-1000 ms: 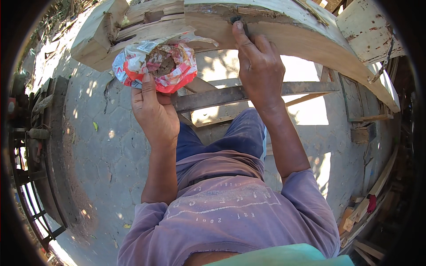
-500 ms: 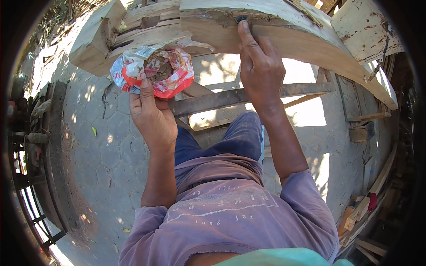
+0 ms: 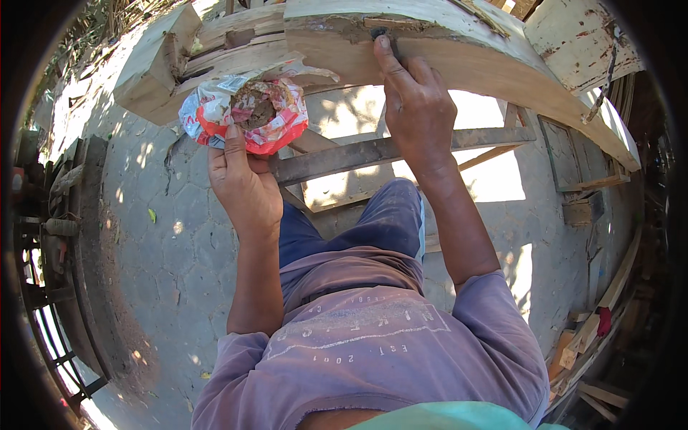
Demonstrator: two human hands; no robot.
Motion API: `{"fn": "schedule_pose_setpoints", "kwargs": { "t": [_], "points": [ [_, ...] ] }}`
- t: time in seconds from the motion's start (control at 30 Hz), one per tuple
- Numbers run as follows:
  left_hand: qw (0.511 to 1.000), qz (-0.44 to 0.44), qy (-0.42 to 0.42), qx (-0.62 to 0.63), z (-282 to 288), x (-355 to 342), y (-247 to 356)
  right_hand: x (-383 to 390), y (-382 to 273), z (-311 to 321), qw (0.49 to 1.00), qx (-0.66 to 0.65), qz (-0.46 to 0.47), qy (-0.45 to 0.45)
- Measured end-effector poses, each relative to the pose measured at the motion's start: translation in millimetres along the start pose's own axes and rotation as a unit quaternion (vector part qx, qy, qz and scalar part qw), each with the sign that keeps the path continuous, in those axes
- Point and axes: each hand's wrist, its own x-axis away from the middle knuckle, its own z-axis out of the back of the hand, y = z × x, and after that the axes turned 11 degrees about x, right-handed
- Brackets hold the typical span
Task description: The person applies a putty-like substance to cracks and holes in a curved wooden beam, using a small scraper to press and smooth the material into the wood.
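My left hand [image 3: 246,179] pinches the near rim of a crumpled red and white plastic bag [image 3: 285,132]. Its mouth is folded open around a lump of brown paste [image 3: 254,107]. Up at the long curved wooden beam [image 3: 466,68], my right hand [image 3: 419,107] is closed on a small dark piece [image 3: 378,32], mostly hidden by the fingers, so its kind is unclear. That piece touches the beam's upper edge, where brown paste [image 3: 351,31] is smeared beside a rough, split strip of wood.
Left of the bag, a thick pale block [image 3: 154,68] joins slotted timber. A dark bar [image 3: 344,159] crosses below the beam, in front of my knees. A stained white board [image 3: 580,43] leans at the far right. Wood offcuts [image 3: 573,351] lie at lower right, metal framework [image 3: 54,287] at left.
My right hand has slid slightly left along the beam's edge with the dark piece. The left hand keeps its hold on the bag, and the whole view has shifted a little.
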Motion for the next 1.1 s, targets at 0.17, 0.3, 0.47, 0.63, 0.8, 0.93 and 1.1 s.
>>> {"fn": "schedule_pose_setpoints", "kwargs": {
  "t": [0.17, 0.3, 0.47, 0.63, 0.8, 0.93, 1.1],
  "points": [
    [1.0, 0.009, -0.01, 0.012, 5, -1, 0, 0, 7, 5, 1.0, 0.015, 0.02, -0.013],
    [1.0, 0.019, -0.007, 0.014, 5, -3, 0, 7, 18, 15, 0.998, 0.016, 0.047, -0.042],
    [1.0, 0.003, -0.003, 0.011, 1, -2, -1, 6, 19, 20, 0.998, -0.05, 0.032, 0.02],
    [1.0, 0.004, -0.011, 0.013, -2, 0, 2, -2, 27, 15, 0.999, 0.024, 0.029, 0.005],
    [1.0, -0.008, 0.002, 0.016, 2, -2, -1, -6, 29, 33, 0.997, 0.038, 0.037, -0.048],
    [1.0, -0.005, -0.009, 0.026, 1, -1, -2, 2, 31, 46, 0.995, 0.01, 0.035, -0.097],
    [0.999, 0.002, -0.013, 0.036, 7, -2, -3, 8, 5, 45, 0.987, -0.132, 0.015, -0.09]
  ]
}}
